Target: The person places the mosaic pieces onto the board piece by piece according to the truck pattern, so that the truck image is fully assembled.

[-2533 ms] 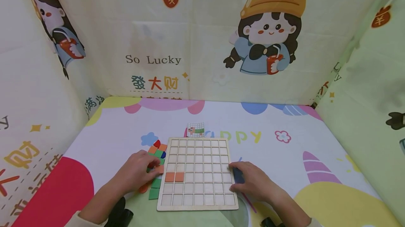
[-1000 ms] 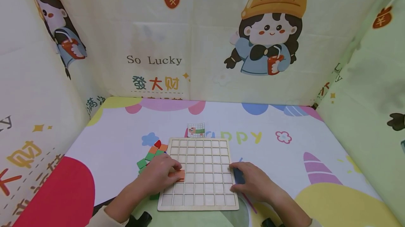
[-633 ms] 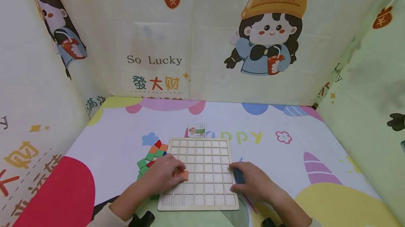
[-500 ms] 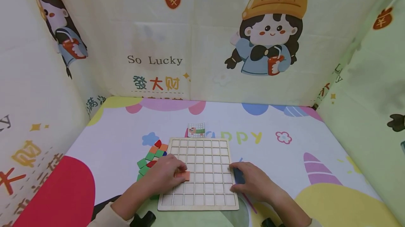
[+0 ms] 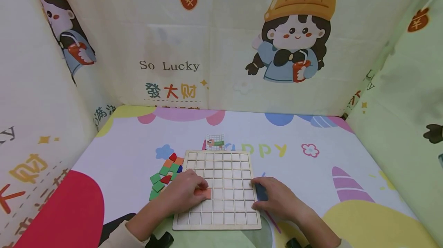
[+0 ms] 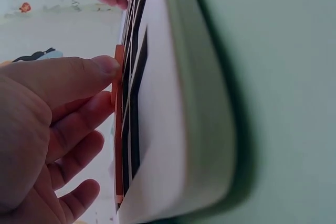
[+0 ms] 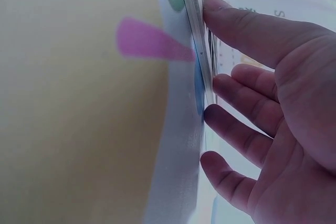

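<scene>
A wooden grid board (image 5: 218,218) lies flat on the table. My left hand (image 5: 187,191) reaches over its left part and pinches a small orange square tile (image 5: 208,193) low on the grid. In the left wrist view, the thumb (image 6: 107,65) is against the orange tile, which stands slightly proud of the grid lines. Any tiles further left in that row are hidden under the hand in the head view. My right hand (image 5: 277,198) rests against the board's right edge with thumb and fingers apart. Its loosely extended fingers (image 7: 247,103) also show in the right wrist view.
Loose green, orange, red and blue tiles (image 5: 158,186) lie left of the board, partly behind my left forearm. A small printed pattern card (image 5: 215,142) stands just beyond the board's far edge. Patterned cloth walls (image 5: 228,48) enclose the table's back and sides.
My left hand has come from the loose tiles onto the board with an orange tile, then slid right along the row. My right hand stays at the board's right edge.
</scene>
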`<state>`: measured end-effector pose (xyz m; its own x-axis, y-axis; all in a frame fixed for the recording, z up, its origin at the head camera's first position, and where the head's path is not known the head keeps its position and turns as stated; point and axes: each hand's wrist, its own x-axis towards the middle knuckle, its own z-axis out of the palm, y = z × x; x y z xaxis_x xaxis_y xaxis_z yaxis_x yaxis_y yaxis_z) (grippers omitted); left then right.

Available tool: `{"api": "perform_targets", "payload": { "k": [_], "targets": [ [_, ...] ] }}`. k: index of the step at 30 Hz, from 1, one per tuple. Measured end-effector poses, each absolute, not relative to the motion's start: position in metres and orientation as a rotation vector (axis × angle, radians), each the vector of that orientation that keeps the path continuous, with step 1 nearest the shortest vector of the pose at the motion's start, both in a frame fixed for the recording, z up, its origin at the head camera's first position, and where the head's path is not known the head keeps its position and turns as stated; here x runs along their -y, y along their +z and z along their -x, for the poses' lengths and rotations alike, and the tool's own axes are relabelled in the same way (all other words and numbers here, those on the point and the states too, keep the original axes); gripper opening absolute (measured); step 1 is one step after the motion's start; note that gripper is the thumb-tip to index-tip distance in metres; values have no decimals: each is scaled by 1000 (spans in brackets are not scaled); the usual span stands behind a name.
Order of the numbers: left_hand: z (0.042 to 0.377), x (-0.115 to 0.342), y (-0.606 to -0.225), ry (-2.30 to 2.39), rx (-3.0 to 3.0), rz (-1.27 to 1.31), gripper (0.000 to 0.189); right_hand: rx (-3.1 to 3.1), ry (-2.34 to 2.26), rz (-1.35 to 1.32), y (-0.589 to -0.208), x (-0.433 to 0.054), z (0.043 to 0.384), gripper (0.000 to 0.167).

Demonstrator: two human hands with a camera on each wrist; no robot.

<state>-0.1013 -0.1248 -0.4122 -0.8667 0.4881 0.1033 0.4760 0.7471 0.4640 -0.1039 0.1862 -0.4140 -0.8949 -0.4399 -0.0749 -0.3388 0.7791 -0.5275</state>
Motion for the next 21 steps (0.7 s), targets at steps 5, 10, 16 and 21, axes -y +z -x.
{"api": "perform_targets", "payload": {
  "k": [5,10,16,21],
  "targets": [
    [101,125,-414,746,-2929,-820,17,-2779,-771,634,-414,-187,104,58],
    [101,124,-413,730,-2929,-809,19,-2780,-771,643,-414,-188,104,58],
    [101,124,-412,717,-2933,-784,21,-2777,-774,644,-413,-187,104,58],
    [101,124,-413,716,-2942,-798,20,-2774,-780,622,-413,-187,103,58]
  ]
}}
